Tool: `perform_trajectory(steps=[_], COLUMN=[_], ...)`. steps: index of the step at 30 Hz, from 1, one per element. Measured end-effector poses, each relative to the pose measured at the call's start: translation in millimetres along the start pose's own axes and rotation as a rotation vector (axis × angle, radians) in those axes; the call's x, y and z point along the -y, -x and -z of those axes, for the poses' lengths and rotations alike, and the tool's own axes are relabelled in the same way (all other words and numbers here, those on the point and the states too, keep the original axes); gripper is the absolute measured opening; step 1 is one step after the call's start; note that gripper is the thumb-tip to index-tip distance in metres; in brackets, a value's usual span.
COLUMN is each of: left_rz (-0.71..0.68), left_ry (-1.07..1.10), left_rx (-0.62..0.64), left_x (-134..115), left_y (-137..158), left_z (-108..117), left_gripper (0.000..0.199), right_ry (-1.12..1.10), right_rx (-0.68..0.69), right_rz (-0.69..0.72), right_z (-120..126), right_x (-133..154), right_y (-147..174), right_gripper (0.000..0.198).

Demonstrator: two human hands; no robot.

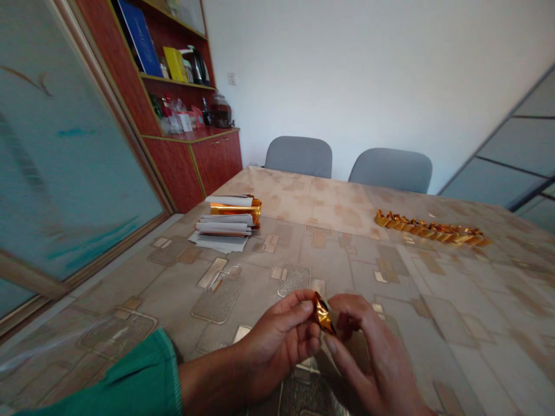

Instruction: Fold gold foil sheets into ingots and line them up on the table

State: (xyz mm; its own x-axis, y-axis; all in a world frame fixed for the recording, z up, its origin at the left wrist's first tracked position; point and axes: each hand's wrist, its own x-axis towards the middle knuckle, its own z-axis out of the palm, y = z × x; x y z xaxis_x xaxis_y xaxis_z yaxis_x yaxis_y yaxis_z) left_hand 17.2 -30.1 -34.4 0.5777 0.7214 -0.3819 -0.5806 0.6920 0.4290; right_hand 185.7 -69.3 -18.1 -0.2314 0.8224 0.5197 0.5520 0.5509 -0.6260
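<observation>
A small folded piece of gold foil paper [323, 315] is pinched between the thumb and fingers of my left hand [281, 335], above the near part of the table. Close on its right side is my right hand [373, 352], with the thumb and curled forefinger apart. The right thumb tip lies by the foil's lower end; whether it touches cannot be made out. Farther off to the left lies a stack of gold foil paper sheets [228, 225], pale backs showing. On the right, a row of folded gold foil pieces [429, 228] stretches across the table.
A patterned cloth covers the table [260, 277]. Beyond its far edge stand two grey chairs [299, 155] against the white wall. At the back left is a red-brown cabinet [217, 159] with bottles, a kettle and books, beside a frosted glass door [65, 156].
</observation>
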Motion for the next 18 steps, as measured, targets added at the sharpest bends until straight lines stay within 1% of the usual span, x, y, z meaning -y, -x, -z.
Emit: perform_trajectory(steps=[3, 6, 9, 14, 18], left_rz=[0.012, 0.025, 0.039, 0.069, 0.055], left_ry=[0.077, 0.107, 0.102, 0.114, 0.117], left_rx=[0.026, 0.051, 0.059, 0.061, 0.033], left_x=[-0.4, -0.3, -0.4, -0.9, 0.4], left_y=[1.5, 4.1, 5.8, 4.3, 3.0], left_z=[-1.1, -1.9, -1.9, -0.9, 0.2], left_gripper=[0.029, 0.03, 0.029, 0.029, 0.032], right_ry=[0.071, 0.09, 0.078, 0.059, 0.066], right_rx=[0.035, 0.044, 0.061, 0.069, 0.078], right_rz=[0.112, 0.165, 0.175, 0.166, 0.146], right_z=[2.9, 1.7, -0.6, -0.7, -0.1], right_x=[1.3, 0.3, 0.2, 2.6, 4.6], right_y=[-2.8, -3.2, -2.4, -3.5, -4.9], right_gripper=[0.022, 0.029, 0.03, 0.028, 0.029])
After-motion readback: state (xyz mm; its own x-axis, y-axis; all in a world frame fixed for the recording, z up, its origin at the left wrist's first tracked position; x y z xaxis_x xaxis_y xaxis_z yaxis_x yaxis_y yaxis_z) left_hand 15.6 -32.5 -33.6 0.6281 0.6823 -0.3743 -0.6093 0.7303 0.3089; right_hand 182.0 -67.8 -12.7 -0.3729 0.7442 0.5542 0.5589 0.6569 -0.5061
